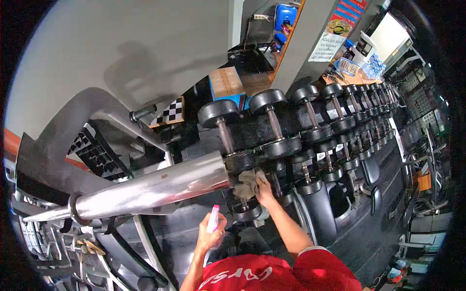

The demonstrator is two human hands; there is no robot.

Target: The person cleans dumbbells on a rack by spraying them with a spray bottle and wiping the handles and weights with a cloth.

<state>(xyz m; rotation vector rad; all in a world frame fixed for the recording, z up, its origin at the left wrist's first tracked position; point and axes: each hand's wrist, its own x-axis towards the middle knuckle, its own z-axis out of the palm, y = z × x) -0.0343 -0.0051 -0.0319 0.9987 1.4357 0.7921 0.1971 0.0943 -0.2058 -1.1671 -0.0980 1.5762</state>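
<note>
My left hand (209,236) is wrapped round a spray bottle (213,219) with a white and pink top, held upright in front of my red shirt. A crumpled grey cloth (246,185) is gripped in my right hand (264,191). The cloth covers part of a black dumbbell (246,212) at the near end of the lower row; whether it presses on the metal is hard to tell. Just above stands another dumbbell (224,136) with a silver handle, in the upper row.
A thick chrome barbell sleeve (155,194) reaches in from the left, close to the cloth. Two rows of dumbbells run off to the right. Padded benches (318,216) stand beside them. A cardboard box (225,81) and a checkered board (171,112) lie behind the rack.
</note>
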